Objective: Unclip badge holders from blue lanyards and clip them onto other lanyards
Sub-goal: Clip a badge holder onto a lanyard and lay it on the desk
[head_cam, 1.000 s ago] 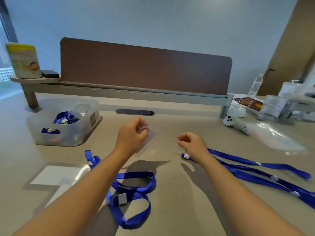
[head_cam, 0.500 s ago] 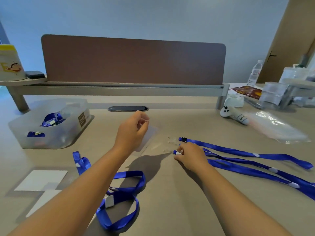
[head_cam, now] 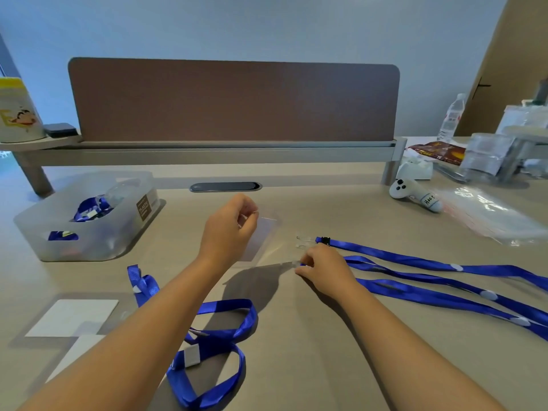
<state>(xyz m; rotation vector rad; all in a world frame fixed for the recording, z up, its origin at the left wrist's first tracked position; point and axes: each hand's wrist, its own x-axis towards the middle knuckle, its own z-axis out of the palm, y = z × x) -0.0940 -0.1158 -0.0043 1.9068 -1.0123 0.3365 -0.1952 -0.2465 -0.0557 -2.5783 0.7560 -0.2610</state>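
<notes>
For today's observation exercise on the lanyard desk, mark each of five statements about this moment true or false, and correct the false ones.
1. The left hand pinches a clear badge holder above the desk. True.
2. The right hand is raised high off the desk. False: it is down at the clip end of a blue lanyard.
3. The plastic bin holds blue lanyards. True.
4. White cards lie right of the right hand. False: they lie at the left.
5. A water bottle stands far right. True.
</notes>
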